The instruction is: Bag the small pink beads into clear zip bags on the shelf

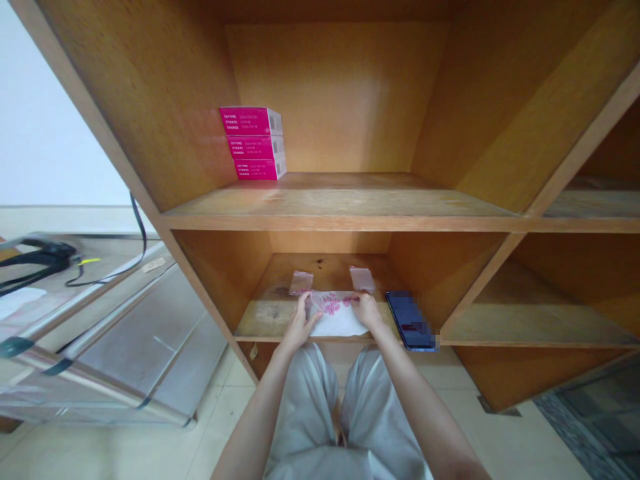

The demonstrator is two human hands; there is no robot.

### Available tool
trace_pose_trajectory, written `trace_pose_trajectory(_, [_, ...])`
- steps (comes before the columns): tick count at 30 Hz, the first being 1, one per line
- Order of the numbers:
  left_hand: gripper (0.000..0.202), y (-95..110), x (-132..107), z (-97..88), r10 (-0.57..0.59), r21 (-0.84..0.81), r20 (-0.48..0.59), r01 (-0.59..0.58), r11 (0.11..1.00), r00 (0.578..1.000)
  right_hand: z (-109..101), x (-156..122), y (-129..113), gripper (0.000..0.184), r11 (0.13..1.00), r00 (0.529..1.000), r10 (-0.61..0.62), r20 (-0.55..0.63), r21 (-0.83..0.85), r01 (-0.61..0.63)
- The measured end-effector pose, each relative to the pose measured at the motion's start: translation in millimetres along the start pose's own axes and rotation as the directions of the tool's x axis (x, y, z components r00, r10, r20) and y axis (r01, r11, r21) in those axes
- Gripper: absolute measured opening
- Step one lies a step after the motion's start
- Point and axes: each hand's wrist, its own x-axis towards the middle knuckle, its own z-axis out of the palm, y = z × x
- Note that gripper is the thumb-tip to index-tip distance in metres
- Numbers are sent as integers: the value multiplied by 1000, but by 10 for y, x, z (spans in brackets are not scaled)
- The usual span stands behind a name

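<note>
A white sheet of paper (343, 325) lies on the lower shelf with small pink-and-white pieces (331, 305), pill-like, gathered on it. My left hand (301, 322) is at the sheet's left side, its fingers closed on a small clear plastic bag (316, 301). At the right of the sheet, my right hand (366, 309) has its fingertips drawn together beside a few pink pieces; what they pinch is too small to make out. Behind the hands lie two more clear zip bags, the left bag (301, 281) with pink at its bottom and the right bag (362, 279).
A dark smartphone (410, 321) lies right of my right hand, overhanging the shelf's front edge. Three pink boxes (255, 145) are stacked on the upper shelf (350, 197). Wooden side walls enclose the compartment. A metal-framed rack (145, 333) with a black cable stands at the left.
</note>
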Motion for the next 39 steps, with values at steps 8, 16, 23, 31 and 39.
trace_pose_trajectory(8, [59,35,-11,-13,14,29,-3,-14,999,1000,38,59,35,20,1000,1000,17,5,-7,-17])
trace_pose_trajectory(16, [60,-10,-3,-1,16,14,-12,-15,1000,1000,8,68,10,17,998,998,55,-11,-28,-55])
trace_pose_trajectory(23, [56,29,0,-3,46,23,-5,-45,999,999,-117,-8,-382,14,930,962,-183,-202,282,237])
trace_pose_trajectory(31, [55,15,1,5,83,12,-1,-83,996,997,-126,-100,-821,12,782,869,-462,-176,381,493])
trace_pose_trajectory(39, [55,37,-4,-7,64,5,2,-64,998,998,-111,-14,-557,24,864,930,-335,-152,345,367])
